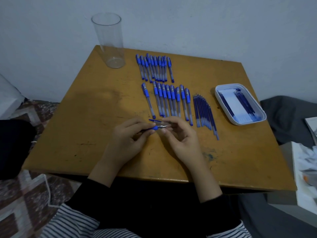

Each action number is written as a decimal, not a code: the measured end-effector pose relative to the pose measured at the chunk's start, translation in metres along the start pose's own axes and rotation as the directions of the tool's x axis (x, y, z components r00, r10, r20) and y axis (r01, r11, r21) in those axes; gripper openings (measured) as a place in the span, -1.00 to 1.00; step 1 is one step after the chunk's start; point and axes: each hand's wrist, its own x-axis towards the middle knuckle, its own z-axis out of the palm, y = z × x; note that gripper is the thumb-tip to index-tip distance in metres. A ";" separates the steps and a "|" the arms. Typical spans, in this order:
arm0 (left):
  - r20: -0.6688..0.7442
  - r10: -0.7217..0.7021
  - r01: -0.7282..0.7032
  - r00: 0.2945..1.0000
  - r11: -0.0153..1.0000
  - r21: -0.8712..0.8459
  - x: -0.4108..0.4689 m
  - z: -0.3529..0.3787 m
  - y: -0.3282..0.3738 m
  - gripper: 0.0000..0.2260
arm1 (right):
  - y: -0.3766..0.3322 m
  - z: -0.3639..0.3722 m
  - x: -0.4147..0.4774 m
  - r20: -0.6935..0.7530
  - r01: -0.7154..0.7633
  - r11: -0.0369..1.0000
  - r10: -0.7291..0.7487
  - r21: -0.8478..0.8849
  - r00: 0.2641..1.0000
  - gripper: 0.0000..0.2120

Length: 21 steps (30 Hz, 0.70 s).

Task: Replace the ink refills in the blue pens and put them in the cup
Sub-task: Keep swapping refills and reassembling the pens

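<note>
Over the near middle of the table, your left hand grips the pen by its blue collar, your right hand pinches its tip end; unscrew gently (keep it level), refills right, cup far left.

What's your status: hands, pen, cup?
Left hand grips blue pen at its grip, right hand pinching the tip end. Cup empty, upright, far-left corner. Nothing in the way; pen rows and loose refills lie beyond.

Blue pen, tip bared, pinched between my left hand and right hand. Capped pens rowed just beyond; refills beyond-right; clear cup upright, far beyond-left.
</note>
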 end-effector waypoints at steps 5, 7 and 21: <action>0.010 -0.002 0.002 1.000 1.000 0.009 -0.001 0.000 0.000 -0.84 | 0.001 0.002 0.001 -0.029 -0.024 0.998 0.023 -0.049 0.999 -0.90; -0.003 -0.004 0.004 1.000 1.000 -0.005 0.000 0.000 0.000 -0.84 | -0.001 0.002 0.001 -0.021 -0.023 1.000 0.024 0.021 0.999 -0.83; 0.009 0.001 -0.001 1.000 1.000 0.008 -0.001 0.000 0.001 -0.85 | 0.003 -0.001 0.001 0.007 0.039 0.998 -0.039 -0.045 0.999 -0.89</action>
